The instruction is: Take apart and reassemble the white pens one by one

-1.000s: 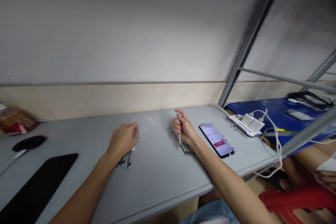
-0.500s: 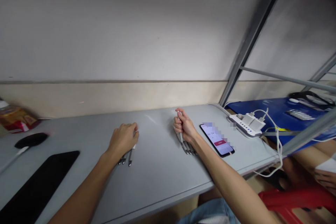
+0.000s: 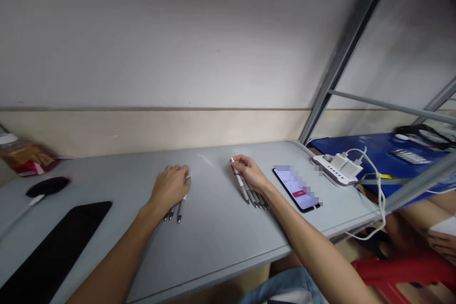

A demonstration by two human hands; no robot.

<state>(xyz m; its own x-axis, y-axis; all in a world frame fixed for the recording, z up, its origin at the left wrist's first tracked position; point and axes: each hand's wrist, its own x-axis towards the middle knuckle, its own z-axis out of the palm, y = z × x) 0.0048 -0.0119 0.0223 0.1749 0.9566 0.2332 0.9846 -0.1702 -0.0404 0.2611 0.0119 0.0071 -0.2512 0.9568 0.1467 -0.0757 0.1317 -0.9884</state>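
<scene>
My right hand (image 3: 248, 173) pinches the upper end of a white pen (image 3: 240, 180), which slants with its grey tip down at the desk surface. Several grey-tipped pens (image 3: 257, 199) lie side by side just right of it, partly under that hand. Over to the left, my left hand (image 3: 171, 184) rests palm down with fingers curled, and thumb and forefinger close around a pen (image 3: 179, 211). Two more pen tips (image 3: 171, 213) poke out beneath its wrist; the rest of those pens is hidden.
A lit phone (image 3: 297, 190) lies right of my right arm, near a white power strip (image 3: 335, 169) with plugs and cables. Leftward are a black phone-like slab (image 3: 59, 251), a black oval object (image 3: 47, 186) and a packaged jar (image 3: 26, 156). A red stool (image 3: 402, 270) and another person are at right.
My right hand has gone from a fist around an upright pen to a fingertip pinch, and the pen now leans lower beside the others. My left hand stays nearly still.
</scene>
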